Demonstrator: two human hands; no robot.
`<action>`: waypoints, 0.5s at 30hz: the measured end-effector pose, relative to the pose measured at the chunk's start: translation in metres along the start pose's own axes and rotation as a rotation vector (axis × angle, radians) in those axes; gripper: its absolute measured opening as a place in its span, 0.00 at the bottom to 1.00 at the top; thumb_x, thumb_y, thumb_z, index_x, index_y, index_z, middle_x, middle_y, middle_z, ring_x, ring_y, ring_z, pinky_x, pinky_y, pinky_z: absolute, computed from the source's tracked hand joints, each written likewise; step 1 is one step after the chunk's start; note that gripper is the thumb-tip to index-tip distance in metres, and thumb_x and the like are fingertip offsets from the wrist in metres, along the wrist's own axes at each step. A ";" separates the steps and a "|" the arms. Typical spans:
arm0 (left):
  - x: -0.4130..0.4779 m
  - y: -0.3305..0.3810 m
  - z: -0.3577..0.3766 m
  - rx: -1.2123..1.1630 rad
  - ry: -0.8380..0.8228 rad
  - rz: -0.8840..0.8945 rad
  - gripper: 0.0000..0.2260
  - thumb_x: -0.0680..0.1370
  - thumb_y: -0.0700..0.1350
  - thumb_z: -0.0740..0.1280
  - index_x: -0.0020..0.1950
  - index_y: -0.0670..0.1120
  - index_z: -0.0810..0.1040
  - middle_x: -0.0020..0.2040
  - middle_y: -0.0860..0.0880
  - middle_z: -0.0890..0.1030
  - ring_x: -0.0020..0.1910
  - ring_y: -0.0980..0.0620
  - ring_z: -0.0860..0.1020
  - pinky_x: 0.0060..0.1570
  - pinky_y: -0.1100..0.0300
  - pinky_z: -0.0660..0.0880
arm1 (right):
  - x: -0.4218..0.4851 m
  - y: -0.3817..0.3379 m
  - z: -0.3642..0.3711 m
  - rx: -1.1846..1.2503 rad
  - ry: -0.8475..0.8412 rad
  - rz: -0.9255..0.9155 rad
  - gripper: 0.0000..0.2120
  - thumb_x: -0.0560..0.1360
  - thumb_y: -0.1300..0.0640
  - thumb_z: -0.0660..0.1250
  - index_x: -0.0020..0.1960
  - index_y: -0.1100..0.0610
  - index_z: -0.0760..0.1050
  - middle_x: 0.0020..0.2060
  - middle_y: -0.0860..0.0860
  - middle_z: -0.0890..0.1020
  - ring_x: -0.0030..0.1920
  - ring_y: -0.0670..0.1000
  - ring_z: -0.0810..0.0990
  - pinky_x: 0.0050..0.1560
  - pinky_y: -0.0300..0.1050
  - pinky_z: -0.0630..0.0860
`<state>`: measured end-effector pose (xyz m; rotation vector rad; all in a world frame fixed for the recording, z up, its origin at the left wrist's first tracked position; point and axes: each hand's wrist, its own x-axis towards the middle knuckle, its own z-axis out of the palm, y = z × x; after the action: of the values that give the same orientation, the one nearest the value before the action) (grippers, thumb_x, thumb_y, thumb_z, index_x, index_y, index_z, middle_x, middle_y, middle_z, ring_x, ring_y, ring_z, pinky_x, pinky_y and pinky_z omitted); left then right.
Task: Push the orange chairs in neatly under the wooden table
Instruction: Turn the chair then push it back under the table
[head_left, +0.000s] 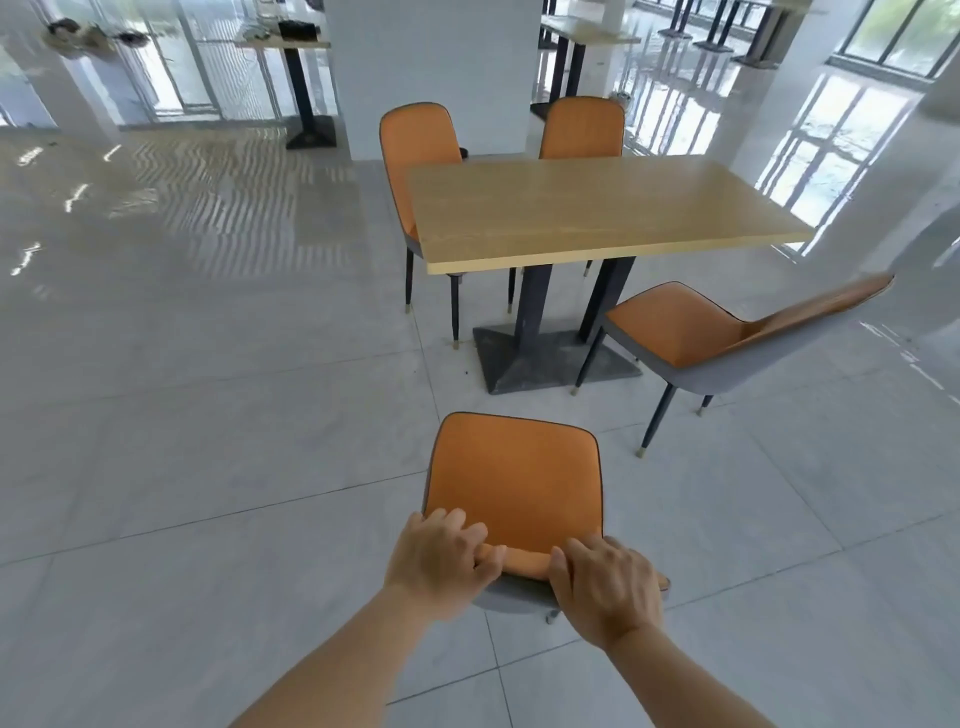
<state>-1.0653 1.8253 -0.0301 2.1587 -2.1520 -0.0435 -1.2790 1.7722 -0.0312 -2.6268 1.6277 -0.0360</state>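
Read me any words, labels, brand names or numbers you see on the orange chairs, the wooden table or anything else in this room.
None: no readable text anywhere.
Light wooden rectangular table: bare top, no label.
Four orange padded chairs, including the near one under both hands: no tags or logos visible.
Dark objects on the far-left table: too small and blurred to tell.

Grey tiled floor (208, 467) under my hand (439, 564). The nearest chair (517, 478) stands on it; ahead, the counter (597, 208) on its dark base (550, 364), more chairs (691, 332) around.
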 end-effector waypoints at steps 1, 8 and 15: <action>0.001 -0.001 0.005 -0.023 0.064 -0.009 0.21 0.78 0.61 0.50 0.35 0.49 0.71 0.32 0.51 0.71 0.31 0.50 0.68 0.33 0.57 0.63 | 0.001 0.002 0.005 0.007 0.034 -0.002 0.20 0.77 0.41 0.52 0.31 0.48 0.65 0.27 0.46 0.72 0.29 0.50 0.72 0.28 0.43 0.62; 0.032 -0.011 0.025 -0.097 0.243 -0.043 0.17 0.74 0.57 0.62 0.29 0.50 0.70 0.27 0.53 0.69 0.25 0.53 0.66 0.25 0.64 0.58 | 0.037 0.013 0.013 -0.008 0.115 -0.033 0.19 0.77 0.41 0.54 0.30 0.48 0.65 0.25 0.45 0.72 0.27 0.49 0.71 0.26 0.43 0.63; 0.089 -0.026 0.029 -0.097 0.252 -0.066 0.17 0.75 0.58 0.60 0.29 0.51 0.71 0.27 0.54 0.68 0.25 0.53 0.65 0.24 0.65 0.57 | 0.102 0.022 0.007 -0.020 0.129 -0.029 0.20 0.77 0.40 0.50 0.31 0.47 0.62 0.25 0.44 0.65 0.27 0.48 0.64 0.27 0.41 0.59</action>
<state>-1.0417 1.7351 -0.0573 2.0566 -1.9018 0.1106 -1.2527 1.6717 -0.0405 -2.7149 1.6350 -0.1949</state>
